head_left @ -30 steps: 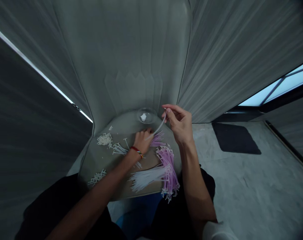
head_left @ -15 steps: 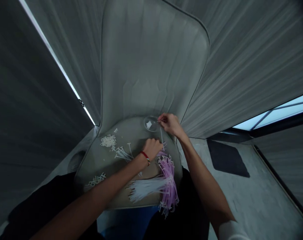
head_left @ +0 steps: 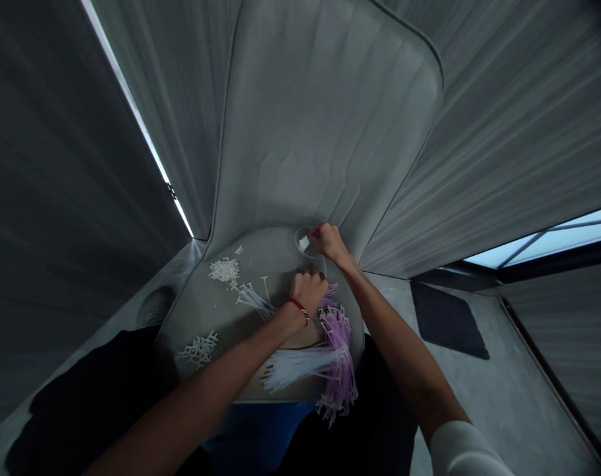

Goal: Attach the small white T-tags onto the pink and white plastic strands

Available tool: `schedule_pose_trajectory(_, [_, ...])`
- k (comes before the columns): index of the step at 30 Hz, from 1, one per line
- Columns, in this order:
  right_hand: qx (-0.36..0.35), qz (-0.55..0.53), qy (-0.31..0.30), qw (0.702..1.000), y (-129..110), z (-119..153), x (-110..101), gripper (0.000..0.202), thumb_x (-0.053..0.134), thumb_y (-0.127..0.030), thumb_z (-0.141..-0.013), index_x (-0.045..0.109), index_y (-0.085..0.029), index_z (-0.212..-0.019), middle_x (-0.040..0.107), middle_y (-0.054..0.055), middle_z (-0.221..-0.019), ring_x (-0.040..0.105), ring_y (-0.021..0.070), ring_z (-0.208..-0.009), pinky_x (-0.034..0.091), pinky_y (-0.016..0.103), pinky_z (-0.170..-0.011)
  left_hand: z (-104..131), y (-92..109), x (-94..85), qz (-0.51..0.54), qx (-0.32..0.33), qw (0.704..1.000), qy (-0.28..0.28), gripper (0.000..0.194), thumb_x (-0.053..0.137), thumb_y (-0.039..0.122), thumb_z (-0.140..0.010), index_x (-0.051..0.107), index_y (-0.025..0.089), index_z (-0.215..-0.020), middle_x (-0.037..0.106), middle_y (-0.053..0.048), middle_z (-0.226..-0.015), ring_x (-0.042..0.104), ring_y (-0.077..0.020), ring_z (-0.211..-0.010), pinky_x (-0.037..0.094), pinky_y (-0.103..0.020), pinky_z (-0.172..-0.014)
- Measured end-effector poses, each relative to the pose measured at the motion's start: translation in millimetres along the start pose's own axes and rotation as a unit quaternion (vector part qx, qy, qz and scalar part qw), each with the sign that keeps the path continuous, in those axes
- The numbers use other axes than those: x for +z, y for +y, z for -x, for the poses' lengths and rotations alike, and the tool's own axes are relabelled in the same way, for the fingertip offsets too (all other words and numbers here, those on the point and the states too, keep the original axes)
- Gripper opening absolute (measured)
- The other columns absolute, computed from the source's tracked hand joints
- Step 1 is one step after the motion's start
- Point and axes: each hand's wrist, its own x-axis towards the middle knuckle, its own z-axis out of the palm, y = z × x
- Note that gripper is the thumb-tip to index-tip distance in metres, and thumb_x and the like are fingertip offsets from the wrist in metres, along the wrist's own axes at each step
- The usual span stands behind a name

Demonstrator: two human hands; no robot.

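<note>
My left hand (head_left: 309, 291) is closed, back of the hand up, over the chair seat beside some purple plastic tag fasteners (head_left: 330, 291). A thin white tag fastener (head_left: 324, 266) rises from its fingers towards my right hand (head_left: 328, 242). That hand is pinched shut at the right side of a clear round dish (head_left: 298, 250); its fingertips are hard to see. A small white piece (head_left: 304, 243) lies in the dish. Below my left hand lie a bundle of purple fasteners (head_left: 338, 357) and a bundle of white fasteners (head_left: 293, 367), the purple one across the white ends.
Loose white fasteners (head_left: 254, 301) lie left of my left hand. Heaps of short pale pieces (head_left: 224, 269) and small white bits (head_left: 200, 349) sit on the seat's left side. The grey chair back (head_left: 324, 112) rises behind. A dark mat (head_left: 449, 320) lies on the floor.
The view has shifted slightly, so the chair sits farther right. My right hand has moved a little lower against the dish and its fingers have curled in. My left hand keeps its place.
</note>
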Motion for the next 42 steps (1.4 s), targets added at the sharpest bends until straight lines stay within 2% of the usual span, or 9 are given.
schedule_pose_trajectory(10, [-0.002, 0.025, -0.017, 1.0, -1, -3, 5, 0.025, 0.056, -0.014, -0.09, 0.075, -0.012, -0.107, 0.075, 0.009, -0.101, 0.064, 0.0185, -0.095, 0.046, 0.027, -0.088, 10, -6, 4.0, 0.012, -0.02, 0.995, 0.098, 0.024, 0.048, 0.007, -0.097, 0.066, 0.008, -0.113, 0.068, -0.019, -0.11, 0.059, -0.0317, -0.11, 0.046, -0.048, -0.093])
schedule_pose_trajectory(15, [0.007, 0.027, -0.022, 0.999, -4, 1, 12, 0.02, 0.057, -0.011, -0.09, 0.073, -0.013, -0.103, 0.072, 0.013, -0.106, 0.063, 0.0217, -0.103, 0.045, 0.029, -0.091, 29, -21, -13.3, 0.047, 0.049, 0.988, 0.14, 0.018, 0.048, 0.013, -0.101, 0.065, 0.015, -0.107, 0.069, -0.011, -0.101, 0.059, -0.0268, -0.102, 0.045, -0.044, -0.091])
schedule_pose_trajectory(18, [0.008, 0.015, -0.015, 1.0, -8, 4, 10, 0.021, 0.057, -0.008, -0.088, 0.073, -0.012, -0.102, 0.072, 0.014, -0.105, 0.063, 0.0238, -0.103, 0.045, 0.031, -0.091, 45, -29, -24.0, 0.08, 0.105, 0.977, 0.166, 0.02, 0.049, 0.021, -0.104, 0.064, 0.02, -0.116, 0.068, -0.006, -0.105, 0.059, -0.0224, -0.103, 0.046, -0.038, -0.091])
schedule_pose_trajectory(22, [-0.005, -0.032, 0.009, 0.999, -19, 15, -9, 0.017, 0.058, -0.011, -0.089, 0.072, -0.011, -0.098, 0.074, 0.013, -0.098, 0.066, 0.022, -0.095, 0.047, 0.03, -0.087, 66, -36, -40.3, 0.222, 0.162, 0.923, 0.27, 0.019, 0.051, 0.016, -0.102, 0.067, 0.019, -0.112, 0.068, -0.006, -0.102, 0.061, -0.0193, -0.098, 0.048, -0.034, -0.091])
schedule_pose_trajectory(27, [-0.029, -0.142, 0.045, 0.988, -39, 62, -41, 0.016, 0.055, -0.028, -0.098, 0.066, -0.016, -0.102, 0.073, 0.006, -0.089, 0.069, 0.0148, -0.073, 0.051, 0.025, -0.071, 78, -53, -64.8, 0.361, 0.06, 0.856, 0.367, 0.014, 0.057, 0.012, -0.098, 0.07, 0.019, -0.099, 0.069, -0.004, -0.096, 0.066, -0.0157, -0.094, 0.05, -0.028, -0.087])
schedule_pose_trajectory(30, [-0.057, -0.391, 0.029, 0.918, -56, 97, -48, 0.016, 0.061, -0.034, -0.096, 0.061, -0.019, -0.102, 0.073, 0.005, -0.091, 0.066, 0.0125, -0.063, 0.048, 0.023, -0.056, 79, -65, -70.6, 0.43, -0.004, 0.819, 0.38, 0.01, 0.061, 0.018, -0.097, 0.071, 0.02, -0.095, 0.07, -0.002, -0.089, 0.069, -0.0148, -0.085, 0.053, -0.027, -0.08])
schedule_pose_trajectory(35, [-0.013, -0.538, 0.034, 0.842, -76, 132, -37, 0.022, 0.072, -0.03, -0.09, 0.065, -0.021, -0.109, 0.072, 0.002, -0.085, 0.063, 0.0122, -0.068, 0.052, 0.025, -0.062, 85, -75, -72.6, 0.5, -0.053, 0.786, 0.359, 0.007, 0.071, 0.023, -0.091, 0.075, 0.021, -0.096, 0.073, -0.001, -0.09, 0.073, -0.014, -0.078, 0.056, -0.025, -0.075])
schedule_pose_trajectory(38, [0.047, -0.568, 0.029, 0.821, -80, 145, -27, 0.018, 0.076, -0.032, -0.087, 0.067, -0.021, -0.099, 0.073, 0.002, -0.084, 0.064, 0.012, -0.067, 0.053, 0.026, -0.061, 88, -73, -75.0, 0.498, -0.057, 0.798, 0.334, 0.009, 0.075, 0.024, -0.089, 0.077, 0.022, -0.097, 0.076, -0.001, -0.091, 0.072, -0.0145, -0.082, 0.057, -0.026, -0.078])
schedule_pose_trajectory(42, [0.085, -0.6, 0.011, 0.795, -76, 159, -17, 0.02, 0.078, -0.037, -0.086, 0.069, -0.02, -0.092, 0.074, 0.003, -0.081, 0.062, 0.011, -0.063, 0.052, 0.024, -0.057, 90, -69, -75.3, 0.452, -0.035, 0.843, 0.289, 0.007, 0.072, 0.023, -0.09, 0.077, 0.025, -0.094, 0.076, 0.001, -0.093, 0.071, -0.0144, -0.085, 0.056, -0.026, -0.078])
